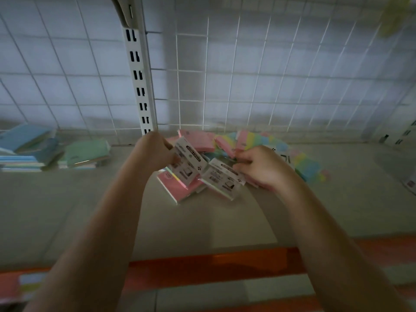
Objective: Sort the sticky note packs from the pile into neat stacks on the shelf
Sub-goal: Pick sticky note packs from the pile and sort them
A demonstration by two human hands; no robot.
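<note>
A loose pile of sticky note packs [227, 143], pink and pastel striped, lies on the grey shelf [90, 210] against the wire back. My left hand [155, 149] grips one pack [189, 162] tilted up, its white printed back label facing me. My right hand [263, 166] holds a second pack [222, 179], label side up, low over the pile's front. A pink pack [173, 188] lies under both. The picture is blurred by motion.
Stacks of blue and green packs [85, 154] stand at the shelf's left. A slotted white upright [139, 82] and wire grid [270, 75] back the shelf. An orange edge strip [213, 266] runs along the front. More white-labelled items [410, 183] sit at far right.
</note>
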